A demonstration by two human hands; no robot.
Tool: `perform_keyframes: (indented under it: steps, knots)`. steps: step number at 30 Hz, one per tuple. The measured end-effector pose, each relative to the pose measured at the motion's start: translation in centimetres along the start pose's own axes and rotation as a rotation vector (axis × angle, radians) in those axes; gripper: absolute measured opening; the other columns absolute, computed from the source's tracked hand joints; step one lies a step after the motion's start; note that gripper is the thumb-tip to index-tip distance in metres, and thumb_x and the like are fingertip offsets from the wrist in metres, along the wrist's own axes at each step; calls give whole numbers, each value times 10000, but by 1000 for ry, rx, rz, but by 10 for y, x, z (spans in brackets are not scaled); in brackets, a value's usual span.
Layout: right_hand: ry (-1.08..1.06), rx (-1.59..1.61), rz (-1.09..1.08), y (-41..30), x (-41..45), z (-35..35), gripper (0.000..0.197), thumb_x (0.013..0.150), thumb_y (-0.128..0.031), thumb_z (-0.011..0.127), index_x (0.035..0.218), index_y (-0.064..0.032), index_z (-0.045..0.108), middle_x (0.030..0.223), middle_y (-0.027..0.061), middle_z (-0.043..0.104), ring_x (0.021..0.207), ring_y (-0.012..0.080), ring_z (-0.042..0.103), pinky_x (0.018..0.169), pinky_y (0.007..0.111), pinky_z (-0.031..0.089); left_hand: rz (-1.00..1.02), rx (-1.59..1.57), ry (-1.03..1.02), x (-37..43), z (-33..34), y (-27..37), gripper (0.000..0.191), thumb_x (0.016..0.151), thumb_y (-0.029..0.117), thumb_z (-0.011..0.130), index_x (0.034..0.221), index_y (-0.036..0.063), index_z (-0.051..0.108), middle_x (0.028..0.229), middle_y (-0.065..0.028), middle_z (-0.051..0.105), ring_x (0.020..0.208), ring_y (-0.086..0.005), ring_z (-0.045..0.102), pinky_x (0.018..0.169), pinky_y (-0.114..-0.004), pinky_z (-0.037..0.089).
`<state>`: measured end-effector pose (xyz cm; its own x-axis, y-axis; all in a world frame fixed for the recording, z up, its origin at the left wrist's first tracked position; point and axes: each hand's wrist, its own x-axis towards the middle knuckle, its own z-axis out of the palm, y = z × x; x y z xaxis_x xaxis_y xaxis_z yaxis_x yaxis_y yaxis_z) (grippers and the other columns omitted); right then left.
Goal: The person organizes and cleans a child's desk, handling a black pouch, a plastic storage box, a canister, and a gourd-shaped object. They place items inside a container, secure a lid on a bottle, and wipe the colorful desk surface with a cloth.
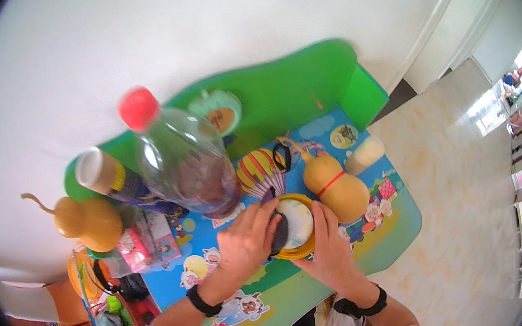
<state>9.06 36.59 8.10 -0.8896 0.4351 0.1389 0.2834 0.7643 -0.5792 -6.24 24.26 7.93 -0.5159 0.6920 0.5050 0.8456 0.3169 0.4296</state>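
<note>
A round yellow container stands near the front of a child's table, with a white, mottled round thing inside its rim. My left hand has its fingers around a dark rounded object at the container's left side; what this object is I cannot tell. On the right, my right hand grips the container's edge, thumb low and fingers along the rim. A bottle gourd tied with a red string lies just beyond my right hand. Behind the container are a striped folding fan and a black loop.
A large plastic bottle with a red cap and dark liquid rises behind my left hand. Left of it stand a tube-shaped canister and another gourd. A green backboard edges the table; a red basket sits at left.
</note>
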Motion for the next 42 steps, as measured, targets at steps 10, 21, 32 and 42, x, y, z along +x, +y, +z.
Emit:
perform_keyframes:
  steps: [10, 21, 32, 42]
  knots:
    - [-176, 732, 127, -96, 49, -116, 734, 882, 7, 665, 1536, -29, 333, 1530, 191, 432, 1297, 298, 570, 1014, 389, 510, -458, -585, 164, 66, -94, 82, 399, 945, 191, 739, 1254, 39, 536, 1277, -183, 623, 1149, -350, 627, 860, -399, 551]
    - [209, 587, -69, -82, 191, -126, 398, 830, 144, 574, 1181, -41, 598, 1157, 160, 638, 1025, 315, 667, 873, 372, 535, -550, -490, 389, 168, -96, 99, 510, 913, -28, 646, 1405, 32, 525, 1349, -224, 490, 1228, -433, 533, 1033, -448, 471]
    - [251, 485, -179, -28, 259, -126, 266, 862, 63, 639, 1082, -85, 615, 1122, 147, 608, 994, 403, 643, 785, 440, 548, -591, -153, 476, 223, -13, 57, 387, 866, -18, 706, 1247, 23, 650, 1189, -183, 656, 1067, -381, 655, 921, -428, 541]
    - [421, 502, -80, 50, 277, -156, 199, 884, 66, 664, 1040, -56, 682, 1009, 121, 662, 878, 322, 682, 735, 369, 557, -406, -49, 302, 275, 46, 83, 381, 839, -10, 730, 1215, 29, 685, 1202, -142, 659, 1063, -358, 668, 892, -416, 561]
